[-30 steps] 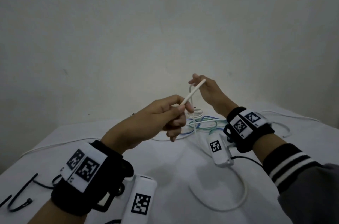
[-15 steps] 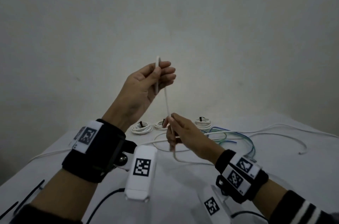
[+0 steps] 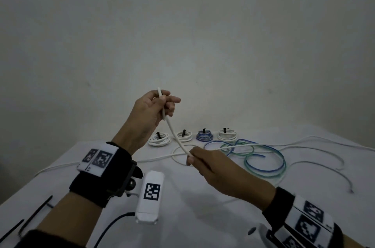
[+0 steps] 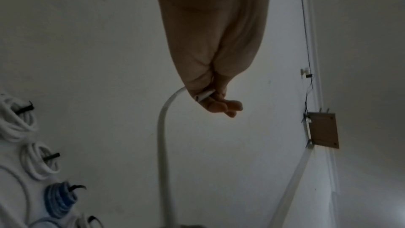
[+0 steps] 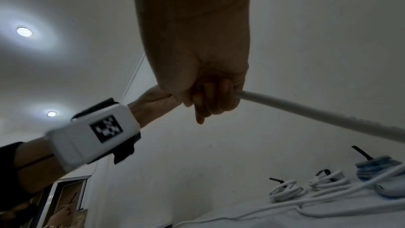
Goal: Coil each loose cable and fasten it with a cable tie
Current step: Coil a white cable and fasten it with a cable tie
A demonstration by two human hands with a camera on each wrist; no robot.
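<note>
White cable runs taut from the raised left hand, whose fingers pinch its free end, down to the right hand, curled round it just above the table. Winding even loops toward the left hand would likely serve best. Finished coils along the far edge and loose cables to the right limit room; nearer space looks freer.

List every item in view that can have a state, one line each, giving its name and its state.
White cable: uncoiled, held up between both hands.
Left hand: grips the cable's end.
Right hand: grips the cable lower down.
Three white coils: coiled, tied.
Blue coil: coiled, tied.
Blue-green cable: loose on the table.
Black cable ties: unused, lying flat.
</note>
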